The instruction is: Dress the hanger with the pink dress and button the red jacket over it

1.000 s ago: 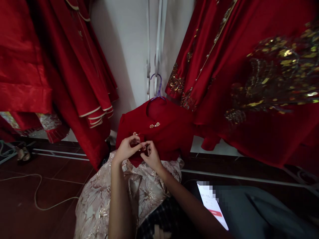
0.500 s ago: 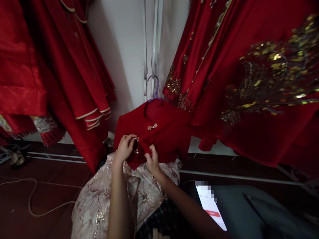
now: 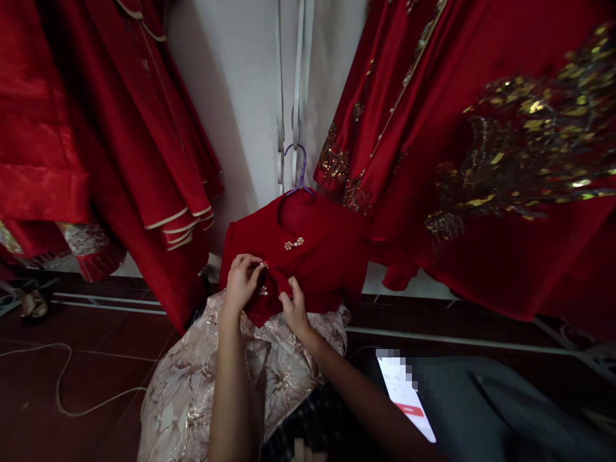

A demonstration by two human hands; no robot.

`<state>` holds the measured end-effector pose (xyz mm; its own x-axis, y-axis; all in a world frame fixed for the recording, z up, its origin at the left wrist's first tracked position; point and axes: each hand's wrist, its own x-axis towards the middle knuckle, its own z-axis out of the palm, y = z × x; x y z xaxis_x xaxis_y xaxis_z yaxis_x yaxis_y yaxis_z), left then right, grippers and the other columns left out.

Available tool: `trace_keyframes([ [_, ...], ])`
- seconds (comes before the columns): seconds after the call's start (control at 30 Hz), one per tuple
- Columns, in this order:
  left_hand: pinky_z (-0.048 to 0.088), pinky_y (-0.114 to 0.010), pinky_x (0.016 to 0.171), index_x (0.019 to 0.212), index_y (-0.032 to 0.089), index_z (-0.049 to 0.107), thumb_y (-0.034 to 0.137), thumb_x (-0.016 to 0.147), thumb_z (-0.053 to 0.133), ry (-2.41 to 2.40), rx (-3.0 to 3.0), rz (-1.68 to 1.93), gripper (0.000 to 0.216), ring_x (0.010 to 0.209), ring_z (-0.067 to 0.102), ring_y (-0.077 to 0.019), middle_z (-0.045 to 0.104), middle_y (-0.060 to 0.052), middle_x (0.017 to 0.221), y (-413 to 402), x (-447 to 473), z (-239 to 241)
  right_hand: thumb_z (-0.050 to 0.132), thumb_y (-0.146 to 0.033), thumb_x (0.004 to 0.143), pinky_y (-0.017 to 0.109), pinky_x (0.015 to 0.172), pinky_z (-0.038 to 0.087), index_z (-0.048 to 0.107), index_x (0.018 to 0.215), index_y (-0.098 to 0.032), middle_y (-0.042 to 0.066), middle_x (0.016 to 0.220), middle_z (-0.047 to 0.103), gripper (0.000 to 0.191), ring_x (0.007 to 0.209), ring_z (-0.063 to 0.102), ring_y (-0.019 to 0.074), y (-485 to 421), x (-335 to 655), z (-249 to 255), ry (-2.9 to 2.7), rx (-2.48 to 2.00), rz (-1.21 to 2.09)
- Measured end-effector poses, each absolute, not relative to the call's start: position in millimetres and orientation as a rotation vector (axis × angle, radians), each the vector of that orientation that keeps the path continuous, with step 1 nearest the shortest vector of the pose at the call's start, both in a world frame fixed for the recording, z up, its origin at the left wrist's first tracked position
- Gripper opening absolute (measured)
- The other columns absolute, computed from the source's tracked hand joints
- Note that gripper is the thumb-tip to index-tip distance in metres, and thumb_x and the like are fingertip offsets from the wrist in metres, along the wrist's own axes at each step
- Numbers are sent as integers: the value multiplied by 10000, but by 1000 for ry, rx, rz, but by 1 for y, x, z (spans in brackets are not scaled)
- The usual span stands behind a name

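A red jacket (image 3: 327, 256) hangs in front of me on a purple hanger (image 3: 302, 172). Flower-shaped beaded buttons (image 3: 294, 244) sit in a pair near its neckline. Lower on the front is another beaded button (image 3: 264, 291). The fingers of my left hand (image 3: 240, 282) pinch a beaded button at the left front panel, mostly covering it. With thumb and fingers closed, my right hand (image 3: 295, 307) grips the jacket's front edge, just right of the left hand. The cloth between both hands is raised in a fold.
Red garments (image 3: 158, 141) hang on the left, and a red garment with gold sequins (image 3: 524, 128) hangs on the right. Pale floral fabric (image 3: 187, 391) drapes below the jacket. A lit phone (image 3: 409, 398) lies at lower right. A white cable (image 3: 60, 385) crosses the floor.
My left fingertips have shifted slightly over the beaded button, covering more of it. My right hand keeps its grip on the jacket edge, almost unmoved.
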<state>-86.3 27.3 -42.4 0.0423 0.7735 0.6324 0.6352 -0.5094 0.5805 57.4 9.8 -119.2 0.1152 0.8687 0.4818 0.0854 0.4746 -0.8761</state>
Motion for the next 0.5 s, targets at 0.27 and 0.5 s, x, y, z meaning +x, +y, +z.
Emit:
trace_keyframes([
  [0.27, 469, -290, 807, 896, 199, 616, 328, 824, 528, 1445, 2081, 1481, 172, 866, 609, -163, 636, -47, 910, 24, -86, -38, 432, -180, 703, 226, 556, 322, 377, 743, -213, -41, 658, 366, 75, 581, 344, 111, 10, 56, -119, -1348, -930, 719],
  [0.5, 466, -273, 773, 855, 194, 611, 343, 814, 528, 1503, 2045, 1467, 175, 811, 615, -153, 651, -41, 862, 23, -85, -38, 432, -178, 695, 222, 569, 336, 384, 735, -210, -41, 664, 383, 71, 593, 366, 110, 10, 57, -119, -1355, -916, 709],
])
